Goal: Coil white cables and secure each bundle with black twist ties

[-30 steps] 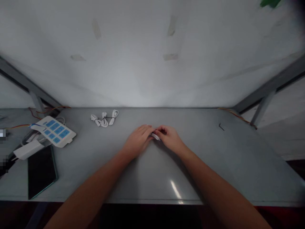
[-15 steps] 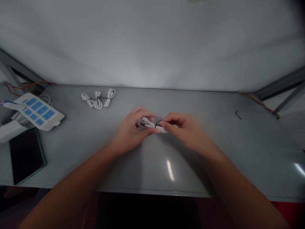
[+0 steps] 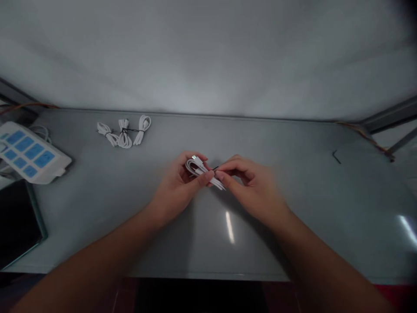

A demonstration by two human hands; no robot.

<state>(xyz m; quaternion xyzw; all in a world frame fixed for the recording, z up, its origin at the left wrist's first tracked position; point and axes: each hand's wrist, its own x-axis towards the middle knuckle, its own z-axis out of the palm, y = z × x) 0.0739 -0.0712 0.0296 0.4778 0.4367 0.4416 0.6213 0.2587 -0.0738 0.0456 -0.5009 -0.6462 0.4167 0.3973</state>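
Note:
A folded white USB cable [image 3: 194,166] is held above the middle of the table, its metal plug showing at the upper left end. My left hand [image 3: 182,181] is closed round the bundle, thumb across its front. A short black twist tie [image 3: 215,168] sticks out at the bundle's middle. My right hand [image 3: 249,182] pinches at that tie with thumb and forefinger, close against the left thumb. How far the tie wraps round the cable is hidden by the fingers.
Several tied white cable bundles [image 3: 124,134] lie at the back left. A white power strip [image 3: 58,163] with blue sockets and a dark tablet-like device [image 3: 16,221] sit at the left edge. A bent black tie [image 3: 336,157] lies at the right on the grey table [image 3: 276,139].
The cable bundle has tilted, its plug end now higher and its other end lower. My right fingers have come in closer to my left thumb. The view has shifted slightly right.

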